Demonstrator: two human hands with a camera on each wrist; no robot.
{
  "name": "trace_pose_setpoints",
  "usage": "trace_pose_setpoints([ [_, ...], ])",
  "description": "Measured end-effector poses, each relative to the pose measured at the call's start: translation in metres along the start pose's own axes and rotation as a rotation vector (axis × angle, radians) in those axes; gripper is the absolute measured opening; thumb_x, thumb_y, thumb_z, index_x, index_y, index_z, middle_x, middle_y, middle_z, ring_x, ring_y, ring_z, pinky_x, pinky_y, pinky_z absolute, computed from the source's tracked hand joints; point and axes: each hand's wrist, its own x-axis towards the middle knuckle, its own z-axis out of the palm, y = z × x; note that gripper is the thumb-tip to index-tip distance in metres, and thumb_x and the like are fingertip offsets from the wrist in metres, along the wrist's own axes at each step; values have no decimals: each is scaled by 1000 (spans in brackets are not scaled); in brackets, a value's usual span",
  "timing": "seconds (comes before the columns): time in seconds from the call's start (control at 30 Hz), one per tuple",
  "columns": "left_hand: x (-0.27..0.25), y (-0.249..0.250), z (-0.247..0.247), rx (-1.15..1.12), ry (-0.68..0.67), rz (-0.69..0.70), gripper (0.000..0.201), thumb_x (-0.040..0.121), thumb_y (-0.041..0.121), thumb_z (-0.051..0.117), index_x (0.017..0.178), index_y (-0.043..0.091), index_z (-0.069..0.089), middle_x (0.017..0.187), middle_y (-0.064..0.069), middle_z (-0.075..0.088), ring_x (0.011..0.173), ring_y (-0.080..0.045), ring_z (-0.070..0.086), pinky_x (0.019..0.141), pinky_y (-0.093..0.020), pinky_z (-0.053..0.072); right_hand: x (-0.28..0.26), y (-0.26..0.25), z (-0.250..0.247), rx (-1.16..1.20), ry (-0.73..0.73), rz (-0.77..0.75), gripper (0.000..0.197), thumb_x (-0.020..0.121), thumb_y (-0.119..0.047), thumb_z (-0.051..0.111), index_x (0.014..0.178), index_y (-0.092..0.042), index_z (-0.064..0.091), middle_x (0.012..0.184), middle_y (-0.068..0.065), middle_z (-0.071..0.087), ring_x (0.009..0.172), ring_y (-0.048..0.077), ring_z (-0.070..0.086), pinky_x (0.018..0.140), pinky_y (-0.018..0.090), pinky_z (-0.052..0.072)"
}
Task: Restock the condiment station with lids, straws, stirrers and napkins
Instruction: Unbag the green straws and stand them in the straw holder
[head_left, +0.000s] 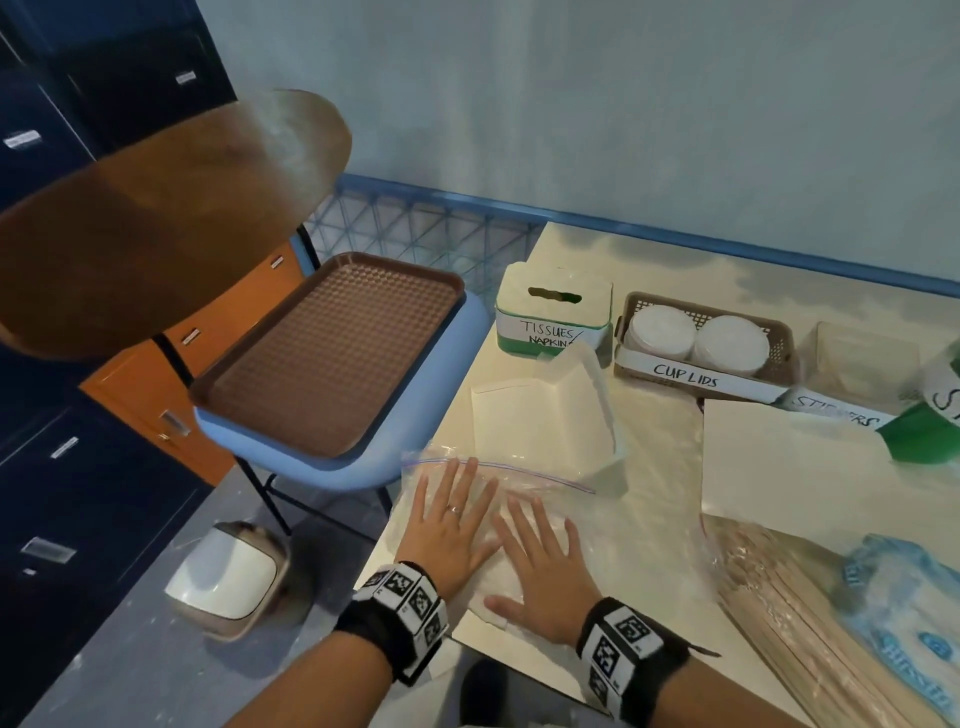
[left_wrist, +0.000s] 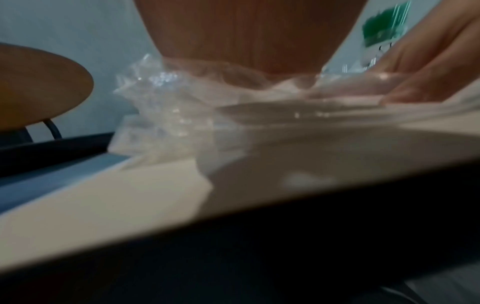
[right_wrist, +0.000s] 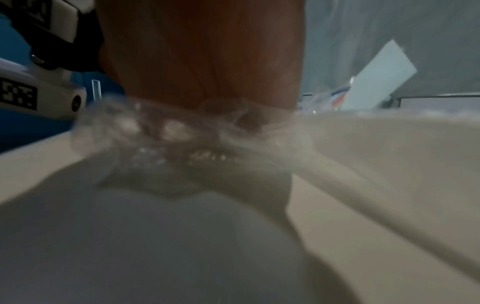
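Note:
A clear zip bag (head_left: 545, 491) lies flat at the table's near left corner. My left hand (head_left: 451, 525) and right hand (head_left: 540, 566) press down on it side by side with straight, spread fingers. Both wrist views show crumpled clear plastic (left_wrist: 166, 107) (right_wrist: 161, 139) under the palms. Beyond the bag stands a loose stack of white napkins (head_left: 550, 415). Behind that sits a green and white box labelled tissues and napkins (head_left: 550, 317), and to its right a brown basket labelled cup lids (head_left: 701, 340) with two white stacks. Wooden stirrers in plastic (head_left: 810, 618) lie at the right.
A white sheet (head_left: 810, 467) lies right of the napkins, with a clear stirrers container (head_left: 857, 364) and a green holder (head_left: 930, 421) behind it. A blue tissue pack (head_left: 914, 623) sits at the far right. A chair holding a brown tray (head_left: 332, 353) stands left of the table.

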Motion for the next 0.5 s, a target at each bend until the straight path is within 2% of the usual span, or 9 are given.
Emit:
trace_pose_setpoints([
  [0.07, 2, -1, 9, -19, -50, -8, 69, 94, 58, 1, 150, 17, -2, 157, -9, -11, 145, -26, -12, 112, -47, 0, 1, 5, 4, -2, -1, 7, 93, 80, -79, 14, 149, -17, 10, 158, 5, -2, 146, 26, -7, 107, 51, 2],
  [0.17, 5, 2, 11, -103, -140, -32, 73, 93, 59, 1, 149, 13, -2, 157, -9, -11, 145, -25, -12, 112, -44, 1, 6, 13, 1, 38, -56, 56, 95, 77, -83, 13, 149, -20, 10, 158, 3, -2, 146, 23, -7, 107, 54, 18],
  [0.2, 6, 2, 13, -114, -147, -36, 74, 93, 59, 1, 149, 12, -3, 157, -9, -12, 145, -24, -12, 112, -43, 1, 6, 15, -1, 43, -50, 58, 95, 76, -84, 14, 149, -22, 7, 158, 2, -1, 146, 21, -9, 107, 54, 20],
  [0.23, 8, 3, 14, -119, -161, -48, 74, 93, 59, 1, 149, 11, -2, 157, -9, -12, 145, -24, -12, 112, -42, 0, 5, 18, -5, 48, -46, 58, 95, 75, -85, 14, 148, -26, -1, 158, 1, -3, 144, 18, -16, 109, 53, 15],
  [0.3, 12, 4, 17, -115, -174, -80, 73, 93, 58, 2, 149, 11, -1, 157, -8, -12, 145, -23, -13, 112, -41, -1, 4, 21, -8, 50, -27, 5, 93, 70, -86, 13, 137, -38, -31, 153, -2, -23, 135, 9, -37, 112, 48, -8],
  [0.33, 13, 5, 17, -118, -169, -90, 73, 94, 59, 2, 149, 11, -1, 157, -8, -12, 145, -22, -13, 112, -40, -1, 3, 22, -10, 86, -61, -3, 93, 68, -86, 13, 130, -41, -39, 148, -4, -33, 131, 8, -42, 111, 46, -15],
  [0.43, 15, -1, 17, -67, -154, -106, 73, 92, 60, -4, 146, 13, -17, 156, -2, -21, 141, -13, -26, 111, -38, 3, 0, 25, -15, 124, -102, 2, 94, 69, -83, 16, 137, -37, -30, 144, -10, -38, 133, 13, -36, 111, 43, -17],
  [0.47, 15, -2, 16, -51, -164, -117, 73, 91, 60, -5, 146, 14, -20, 157, -2, -17, 140, -11, -29, 110, -37, 5, -1, 27, -14, 127, -110, 5, 95, 68, -83, 14, 138, -35, -28, 143, -11, -38, 133, 14, -35, 112, 42, -16],
  [0.5, 14, -4, 17, -70, -187, -145, 73, 93, 59, -3, 147, 12, -14, 158, -3, -4, 141, -12, -26, 110, -36, 8, -2, 29, -15, 132, -107, 9, 97, 65, -84, 10, 137, -32, -29, 143, -10, -39, 133, 15, -35, 112, 42, -15],
])
